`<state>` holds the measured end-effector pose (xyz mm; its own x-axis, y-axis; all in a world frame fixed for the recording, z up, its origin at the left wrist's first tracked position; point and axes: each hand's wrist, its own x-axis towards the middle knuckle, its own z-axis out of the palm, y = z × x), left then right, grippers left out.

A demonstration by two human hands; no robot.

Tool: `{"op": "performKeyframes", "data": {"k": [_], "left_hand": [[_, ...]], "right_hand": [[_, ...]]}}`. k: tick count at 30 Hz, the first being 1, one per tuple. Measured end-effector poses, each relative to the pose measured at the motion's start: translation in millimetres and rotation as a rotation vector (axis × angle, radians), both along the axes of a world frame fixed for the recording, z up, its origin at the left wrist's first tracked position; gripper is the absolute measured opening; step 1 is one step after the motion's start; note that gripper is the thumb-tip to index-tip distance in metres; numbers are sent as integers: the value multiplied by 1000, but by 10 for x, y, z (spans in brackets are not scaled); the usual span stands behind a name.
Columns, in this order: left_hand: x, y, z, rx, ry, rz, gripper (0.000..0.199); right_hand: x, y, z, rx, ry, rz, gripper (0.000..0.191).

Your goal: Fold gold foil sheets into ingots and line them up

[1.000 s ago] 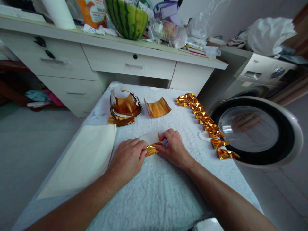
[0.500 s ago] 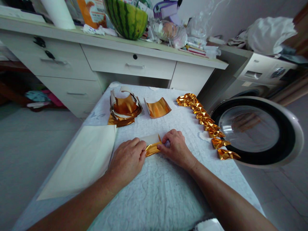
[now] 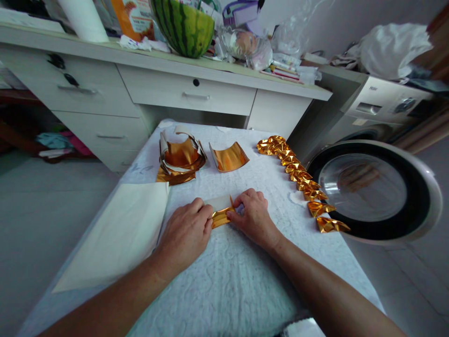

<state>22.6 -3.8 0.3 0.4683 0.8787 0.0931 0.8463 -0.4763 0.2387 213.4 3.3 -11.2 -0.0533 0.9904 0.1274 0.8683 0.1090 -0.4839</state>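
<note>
A sheet of gold foil paper (image 3: pixel 220 218) lies on the cloth-covered table, its near edge folded over and its pale side showing at the back. My left hand (image 3: pixel 189 231) is closed on the left end of the fold. At the right end, my right hand (image 3: pixel 253 213) pinches the sheet between thumb and fingers. Beyond them stands a curled stack of gold sheets (image 3: pixel 181 155), with a single curved gold sheet (image 3: pixel 230 157) to its right. A row of folded gold foil pieces (image 3: pixel 298 174) runs along the table's right side.
White paper (image 3: pixel 115 234) covers the table's left part. Behind the table is a drawer desk (image 3: pixel 189 96) bearing a cut watermelon (image 3: pixel 184 30) and clutter. On the right, the round door (image 3: pixel 375 192) of a washing machine (image 3: pixel 389 100) stands open beside the table edge.
My right thumb has shifted slightly left along the folded foil edge. My left hand has stayed nearly still at the other end.
</note>
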Motion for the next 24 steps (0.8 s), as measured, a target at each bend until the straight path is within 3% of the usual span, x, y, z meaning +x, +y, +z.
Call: {"op": "performKeyframes", "data": {"k": [14,24], "left_hand": [[7,14,-20,19,14,-11,15],[11,18,-11,8,27,-6,16]], "right_hand": [[-31,-4,94,-69,162,10,8],[-45,-3,101,-51,281,39,13]]}}
